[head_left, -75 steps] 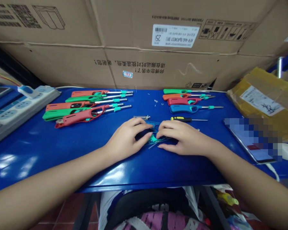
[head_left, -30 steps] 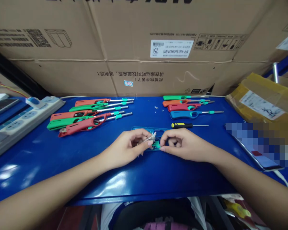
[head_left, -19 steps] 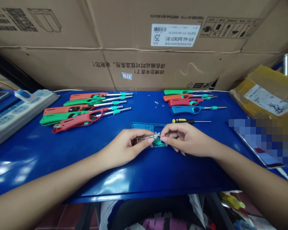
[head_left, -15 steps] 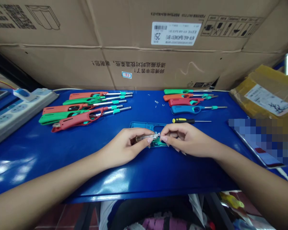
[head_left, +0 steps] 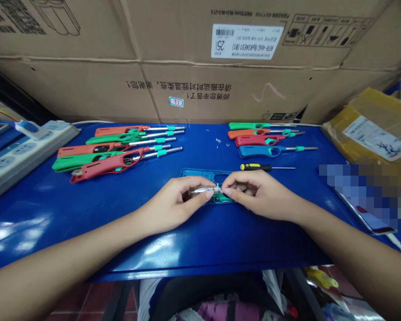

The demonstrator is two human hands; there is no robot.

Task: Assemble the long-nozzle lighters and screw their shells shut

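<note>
My left hand (head_left: pixel 173 203) is closed around a small clear lighter fuel tank (head_left: pixel 199 190), its end pointing right. My right hand (head_left: pixel 262 194) pinches at that end, where a tiny white part shows between the fingertips; its exact kind is too small to make out. Beneath both hands lies an opened blue lighter casing (head_left: pixel 198 172) with a green piece inside, partly covered by my fingers. Behind the right hand rests a yellow-and-black screwdriver (head_left: pixel 255 167), its shaft to the right.
Several long-nosed lighters (head_left: pixel 112 162) lie at the left, and more lighters (head_left: pixel 260 152) at the back right. Small white bits (head_left: pixel 218 141) are scattered between them. A power strip (head_left: pixel 26 149), a cardboard wall (head_left: pixel 187 71), a taped parcel (head_left: pixel 370 129) and a phone (head_left: pixel 370 216) surround the blue table.
The right fingertips have closed in slightly over the small white part at the tank's end. The whole view has shifted a little; the left hand keeps its hold.
</note>
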